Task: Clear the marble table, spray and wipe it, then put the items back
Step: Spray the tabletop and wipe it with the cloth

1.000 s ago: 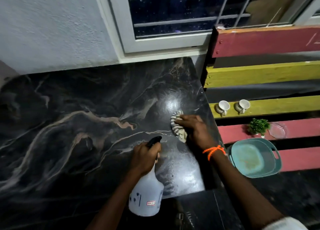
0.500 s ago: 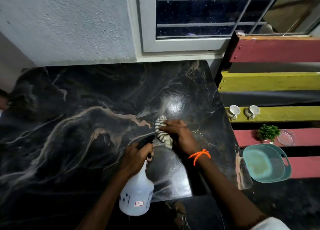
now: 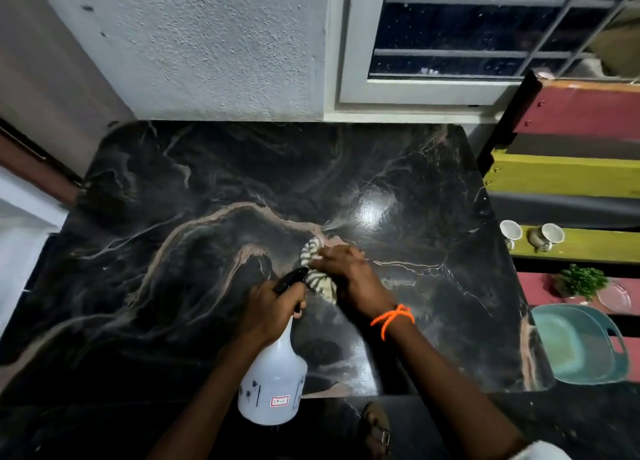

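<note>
Left grip [image 3: 268, 309]: clamped on spray bottle [image 3: 273, 380], nozzle beside cloth.
Right grip [image 3: 349, 277]: pressing striped cloth [image 3: 317, 272] onto bench [image 3: 173, 251].
Risk: spray may wet the right grip, not the marble.

On the marble table [image 3: 173, 189] lies one striped cloth [image 3: 317, 276], and above its near edge is one white spray bottle [image 3: 273, 383]. To the right of the table stand two cups [image 3: 510, 232], one small green plant [image 3: 580, 281], one clear dish [image 3: 616, 296] and one teal basin [image 3: 585, 347].
</note>
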